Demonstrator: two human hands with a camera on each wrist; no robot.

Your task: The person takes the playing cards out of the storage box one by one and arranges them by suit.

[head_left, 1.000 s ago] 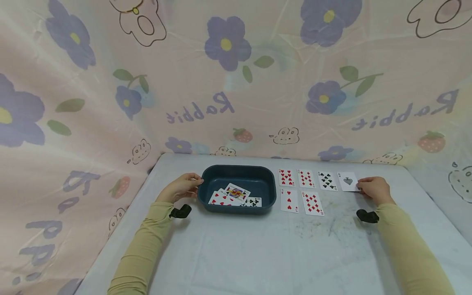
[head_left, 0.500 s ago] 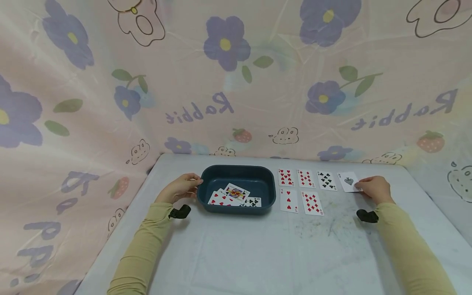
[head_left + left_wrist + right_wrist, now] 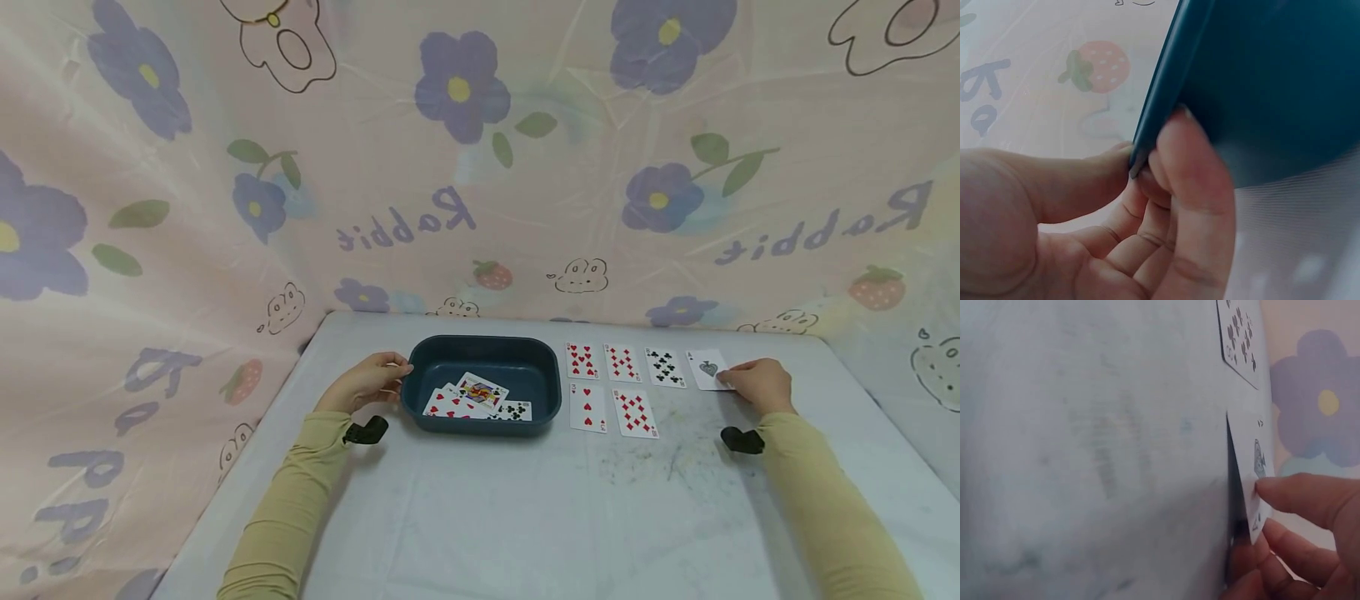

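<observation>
My left hand (image 3: 363, 385) pinches the left rim of a dark blue rectangular tray (image 3: 480, 427). In the left wrist view, the thumb and curled fingers meet at the tray's edge (image 3: 1166, 81). Inside the tray lie several loose playing cards (image 3: 450, 403), with a face card (image 3: 482, 392) on top. Over on the right, my right hand (image 3: 761, 385) pinches the right edge of the ace of spades (image 3: 703, 367). The thumb lies on the card's face and other fingers are under its edge. In the right wrist view, this card's near edge (image 3: 1244, 487) is tilted up off the table.
Between tray and ace, a heart card (image 3: 582, 361), a diamond card (image 3: 623, 364) and a club card (image 3: 664, 368) lie face up in a row. Below them are a three of hearts (image 3: 587, 407) and another diamond card (image 3: 636, 413). A patterned cloth wall (image 3: 525, 208) rises behind the white table (image 3: 487, 517).
My right hand has shifted slightly left, its thumb reaching further onto the ace of spades. The left hand and the tray stay where they were.
</observation>
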